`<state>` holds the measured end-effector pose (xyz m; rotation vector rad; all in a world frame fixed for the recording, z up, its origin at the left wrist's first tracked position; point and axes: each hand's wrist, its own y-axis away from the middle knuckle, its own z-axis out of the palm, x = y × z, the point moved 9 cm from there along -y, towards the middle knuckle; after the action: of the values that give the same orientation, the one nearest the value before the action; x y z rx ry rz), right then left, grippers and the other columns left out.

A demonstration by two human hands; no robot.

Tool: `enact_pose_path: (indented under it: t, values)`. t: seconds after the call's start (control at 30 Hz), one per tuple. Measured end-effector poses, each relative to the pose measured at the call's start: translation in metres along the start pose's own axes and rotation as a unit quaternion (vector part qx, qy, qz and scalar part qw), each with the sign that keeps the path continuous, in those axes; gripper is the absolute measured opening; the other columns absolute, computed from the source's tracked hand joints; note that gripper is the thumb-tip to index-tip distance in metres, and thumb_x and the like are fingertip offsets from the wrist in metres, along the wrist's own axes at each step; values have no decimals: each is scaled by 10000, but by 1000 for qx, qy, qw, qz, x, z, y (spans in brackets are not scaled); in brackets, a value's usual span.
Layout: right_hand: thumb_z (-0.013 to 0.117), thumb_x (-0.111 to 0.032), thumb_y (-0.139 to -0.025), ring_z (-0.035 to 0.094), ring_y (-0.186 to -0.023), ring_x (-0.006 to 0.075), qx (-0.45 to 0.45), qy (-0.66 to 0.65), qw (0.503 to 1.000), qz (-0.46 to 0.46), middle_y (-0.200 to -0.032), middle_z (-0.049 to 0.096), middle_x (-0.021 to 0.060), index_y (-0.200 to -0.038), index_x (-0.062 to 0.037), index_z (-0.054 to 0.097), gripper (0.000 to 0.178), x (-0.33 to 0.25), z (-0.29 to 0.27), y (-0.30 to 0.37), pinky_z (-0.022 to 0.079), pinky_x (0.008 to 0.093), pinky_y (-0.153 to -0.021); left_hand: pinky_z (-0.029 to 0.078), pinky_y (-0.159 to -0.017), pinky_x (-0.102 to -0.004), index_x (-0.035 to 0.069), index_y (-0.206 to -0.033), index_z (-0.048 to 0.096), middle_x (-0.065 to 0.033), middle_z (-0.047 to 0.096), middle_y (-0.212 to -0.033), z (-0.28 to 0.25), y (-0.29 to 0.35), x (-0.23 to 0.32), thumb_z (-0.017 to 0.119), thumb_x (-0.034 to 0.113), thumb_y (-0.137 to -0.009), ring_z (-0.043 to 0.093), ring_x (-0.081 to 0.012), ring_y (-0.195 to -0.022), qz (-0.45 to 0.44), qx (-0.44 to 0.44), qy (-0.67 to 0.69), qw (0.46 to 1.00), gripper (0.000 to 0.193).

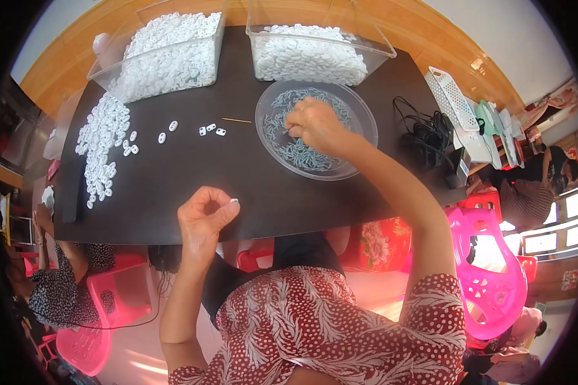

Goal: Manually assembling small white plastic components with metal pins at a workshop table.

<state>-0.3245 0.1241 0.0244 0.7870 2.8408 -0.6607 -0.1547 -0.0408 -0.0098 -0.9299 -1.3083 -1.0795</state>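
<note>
My left hand (205,218) is closed in a pinch above the table's near edge. A small white plastic piece (234,201) shows at its thumb and fingertip. My right hand (315,126) reaches into a round clear plastic bowl (368,122), its fingers drawn together among many small grey-blue screw-like pieces (307,157). Whatever lies between those fingertips is hidden. Left of the bowl is a thin brass-coloured rod (236,120). Beside it lie several small white pieces with two holes (211,128), and more oval ones (162,137) are further left.
Two clear bins of white pieces (167,51) (308,54) stand at the back. A loose heap of white pieces (99,138) spreads along the left. Black cables (430,138) and a white perforated basket (453,99) are at the right. Pink chairs (488,276) and other people surround the table.
</note>
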Motion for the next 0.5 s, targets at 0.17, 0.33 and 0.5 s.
enact_pose_path:
  t: [0.17,0.33,0.5]
  values:
    - [627,-98,-736,543,-766,304,-32,67,997,-27,-692,553,113,-689,-43,604,76,-3,14,-6,440,412,-709,367,-535,-178,31,-784,592,23,558,-675,-3,4,-4,733,75,-774,483,-45,-590,2,12,29,1000,148]
    - [606,-82,-745,543,-758,319,-38,45,998,-18,-695,557,120,-674,-35,583,88,-4,14,-7,445,420,-700,385,-531,-185,32,-791,591,13,569,-683,-8,3,-4,722,69,-782,508,-58,-588,7,29,40,999,136]
    - [612,-91,-731,548,-726,328,5,7,1000,-3,-701,582,128,-662,-30,566,102,-12,4,-7,445,426,-694,385,-531,-193,41,-811,593,9,590,-727,-4,4,-4,713,80,-789,524,-65,-610,-9,29,47,998,128]
